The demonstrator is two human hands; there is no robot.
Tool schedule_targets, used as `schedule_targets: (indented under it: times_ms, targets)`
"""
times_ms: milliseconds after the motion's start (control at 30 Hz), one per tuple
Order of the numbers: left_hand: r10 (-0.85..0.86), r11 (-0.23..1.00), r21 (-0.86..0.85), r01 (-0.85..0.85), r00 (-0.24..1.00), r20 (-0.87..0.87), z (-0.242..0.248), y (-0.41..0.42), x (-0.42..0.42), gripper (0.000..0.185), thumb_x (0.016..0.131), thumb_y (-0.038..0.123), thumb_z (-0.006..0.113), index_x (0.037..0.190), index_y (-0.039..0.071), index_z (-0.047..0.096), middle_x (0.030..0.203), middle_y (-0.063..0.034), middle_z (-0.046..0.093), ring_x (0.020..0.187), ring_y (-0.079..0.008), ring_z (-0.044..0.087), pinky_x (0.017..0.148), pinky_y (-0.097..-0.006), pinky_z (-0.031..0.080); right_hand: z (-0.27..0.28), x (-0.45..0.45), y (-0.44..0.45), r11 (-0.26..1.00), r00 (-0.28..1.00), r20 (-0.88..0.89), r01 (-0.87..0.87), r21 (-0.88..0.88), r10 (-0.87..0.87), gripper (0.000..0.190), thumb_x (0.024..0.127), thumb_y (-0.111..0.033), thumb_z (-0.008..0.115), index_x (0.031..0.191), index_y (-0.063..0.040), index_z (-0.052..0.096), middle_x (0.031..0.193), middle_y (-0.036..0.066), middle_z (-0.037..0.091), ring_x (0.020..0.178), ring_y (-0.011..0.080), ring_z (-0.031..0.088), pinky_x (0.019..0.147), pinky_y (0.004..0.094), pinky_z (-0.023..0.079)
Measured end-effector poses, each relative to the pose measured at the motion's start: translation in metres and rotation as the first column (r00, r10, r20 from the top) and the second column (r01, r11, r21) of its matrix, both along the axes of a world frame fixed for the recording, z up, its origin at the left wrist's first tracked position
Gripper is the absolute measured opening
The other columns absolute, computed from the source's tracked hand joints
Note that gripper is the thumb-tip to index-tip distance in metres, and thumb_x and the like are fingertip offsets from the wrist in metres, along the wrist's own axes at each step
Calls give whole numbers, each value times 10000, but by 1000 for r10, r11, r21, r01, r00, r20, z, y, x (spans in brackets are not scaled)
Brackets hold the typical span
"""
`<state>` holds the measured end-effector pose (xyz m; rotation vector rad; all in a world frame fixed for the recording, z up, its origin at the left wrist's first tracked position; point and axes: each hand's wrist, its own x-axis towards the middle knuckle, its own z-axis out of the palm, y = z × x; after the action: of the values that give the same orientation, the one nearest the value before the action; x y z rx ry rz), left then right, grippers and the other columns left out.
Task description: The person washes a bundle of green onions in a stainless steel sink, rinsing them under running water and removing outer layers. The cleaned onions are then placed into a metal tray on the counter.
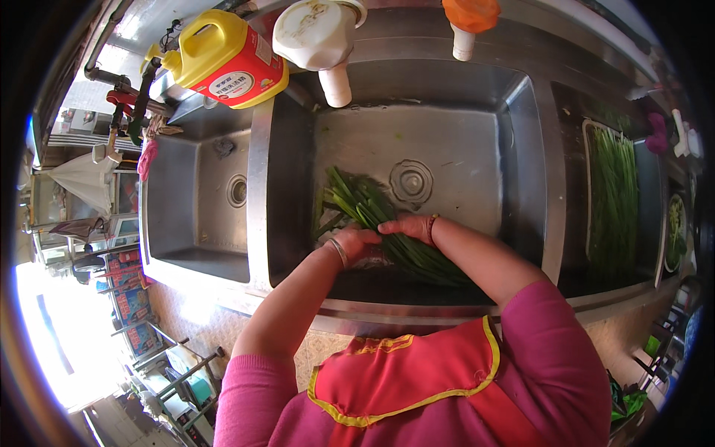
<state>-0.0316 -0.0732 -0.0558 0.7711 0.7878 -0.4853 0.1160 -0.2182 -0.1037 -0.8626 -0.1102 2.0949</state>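
Both of my hands reach into the large middle basin of a stainless steel sink. Between them lies a bunch of long, flat green leaves that look like garlic chives. My left hand grips the bunch from its left side, its fingertips partly hidden. Across the leaves rests the thumb of my right hand, closed around the bunch from the right. The far ends spread toward the basin's left wall, and the other ends run under my right forearm. Beyond the hands, a round drain shows in the basin floor.
A smaller basin adjoins on the left. In the right basin, a basket holds more long green leaves. A yellow detergent jug stands behind the divider. White and orange-topped spouts overhang the back.
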Motion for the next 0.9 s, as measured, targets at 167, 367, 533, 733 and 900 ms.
schedule_targets:
  times_ms: [167, 367, 533, 733, 900]
  targets:
    - [-56, 830, 555, -67, 978, 201, 35, -9, 18, 498, 812, 1, 616, 1277, 26, 442, 1154, -117, 589, 952, -216, 618, 726, -333, 552, 50, 5, 12, 935, 864, 407, 178, 308, -298, 548, 739, -135, 740, 1240, -39, 539, 1124, 87, 620, 1019, 202, 587, 905, 350, 477]
    - [-315, 312, 945, -102, 927, 204, 81, -13, 34, 501, 810, 80, 645, 1249, 2, 419, 985, -169, 638, 925, -281, 639, 760, -362, 517, 114, 24, 5, 875, 870, 296, 257, 410, -395, 449, 743, -49, 666, 1183, -25, 583, 1107, 83, 633, 985, 197, 611, 890, 334, 480]
    - [-454, 57, 991, -120, 881, 133, 115, -26, 59, 425, 798, 234, 699, 1117, 13, 528, 973, -187, 634, 910, -367, 609, 797, -411, 484, 139, 35, -20, 844, 844, 239, 370, 389, -481, 465, 745, -84, 656, 1198, -17, 576, 1043, 93, 654, 903, 212, 642, 837, 332, 507]
    - [-361, 304, 863, -404, 790, 496, 122, -60, 73, 496, 826, 258, 688, 1212, 20, 484, 1058, -197, 628, 962, -355, 617, 816, -398, 493, 161, 42, -45, 714, 557, 450, 495, 495, -698, 486, 707, -154, 708, 1159, -16, 593, 1061, 63, 651, 972, 182, 618, 864, 324, 491]
    - [-542, 143, 943, -301, 774, 329, 99, -50, 29, 422, 814, 242, 687, 1151, 53, 517, 1059, -163, 634, 979, -384, 586, 837, -442, 477, 143, 62, -93, 651, 415, 521, 621, 437, -746, 394, 684, -166, 699, 1035, -9, 612, 838, 87, 668, 740, 196, 648, 708, 333, 534]
